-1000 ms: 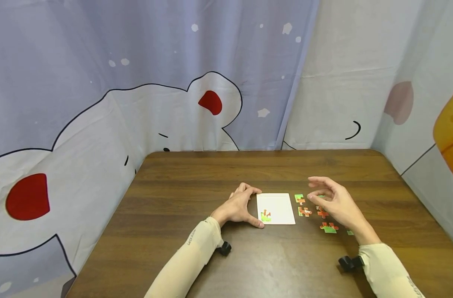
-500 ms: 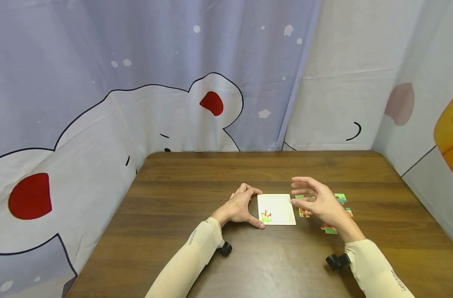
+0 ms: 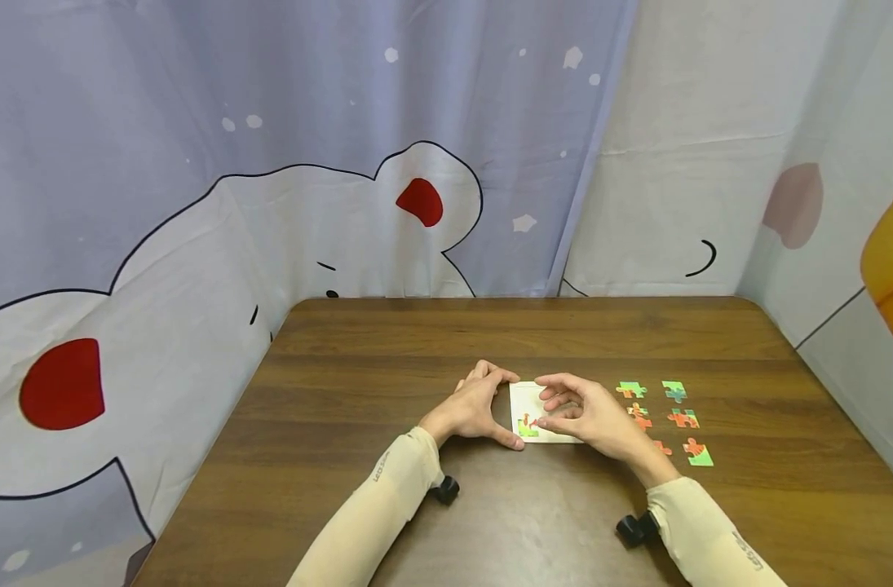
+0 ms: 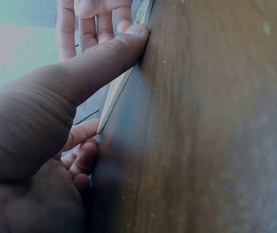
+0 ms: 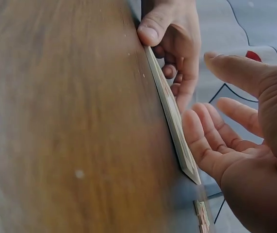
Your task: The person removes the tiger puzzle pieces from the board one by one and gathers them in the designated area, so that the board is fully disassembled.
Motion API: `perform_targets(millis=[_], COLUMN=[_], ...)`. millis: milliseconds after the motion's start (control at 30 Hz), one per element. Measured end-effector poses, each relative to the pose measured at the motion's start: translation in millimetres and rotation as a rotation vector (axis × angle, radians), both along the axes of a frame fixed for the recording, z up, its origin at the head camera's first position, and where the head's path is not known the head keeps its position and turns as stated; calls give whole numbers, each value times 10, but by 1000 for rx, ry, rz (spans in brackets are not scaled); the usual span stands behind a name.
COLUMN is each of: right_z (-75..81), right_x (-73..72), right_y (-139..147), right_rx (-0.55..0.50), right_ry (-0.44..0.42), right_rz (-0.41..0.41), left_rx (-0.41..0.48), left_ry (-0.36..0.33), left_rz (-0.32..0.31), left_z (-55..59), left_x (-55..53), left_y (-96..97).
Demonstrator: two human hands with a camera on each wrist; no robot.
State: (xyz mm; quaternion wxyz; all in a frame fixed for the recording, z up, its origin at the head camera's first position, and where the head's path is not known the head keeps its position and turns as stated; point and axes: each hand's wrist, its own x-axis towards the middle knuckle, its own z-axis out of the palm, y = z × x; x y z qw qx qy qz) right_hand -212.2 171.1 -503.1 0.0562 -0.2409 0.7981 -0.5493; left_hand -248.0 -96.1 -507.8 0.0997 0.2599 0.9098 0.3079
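Observation:
A square white puzzle tray (image 3: 525,397) lies flat on the table, with a green and orange jigsaw piece (image 3: 524,429) in its near left corner. My left hand (image 3: 475,408) grips the tray's left side: the thumb presses the near edge and the index finger touches the far corner, also seen in the left wrist view. My right hand (image 3: 593,416) hovers over the right part of the tray, hiding much of it. Its fingers are loosely bent and the thumb (image 5: 240,73) stands apart from them. Nothing shows between them in the right wrist view.
Right of the tray lie several loose jigsaw pieces, including a green and orange one (image 3: 632,390), a green and blue one (image 3: 675,390), an orange one (image 3: 683,418) and a green-cornered one (image 3: 699,452). A printed curtain (image 3: 307,228) hangs behind the wooden table (image 3: 387,342).
My right hand has moved left from above the loose pieces to over the tray, uncovering pieces on the right. My left hand has stayed at the tray's left side.

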Motion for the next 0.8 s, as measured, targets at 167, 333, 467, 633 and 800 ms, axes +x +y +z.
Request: perform_targets(millis=[167,333,467,633,800], right_z=[-27,-73,-91,-114,-149], right_x=[-2,-15,-21,-8,13], right_y=[-2,3,-11,-22,-43], right_rx=[2,9,41,104,162], right_ry=[-25,-64,-56,-22,57], right_rz=[15,24,17,6,10], left_rx=[-4,-5,-4,-4,-6], left_ry=[8,3,8,16,15], left_rz=[-3,-2,-4,-10,-9], left_z=[-2,-1,17,21,9], left_x=[-11,-9,-7,-7,-1], left_y=[1,0,3,9,4])
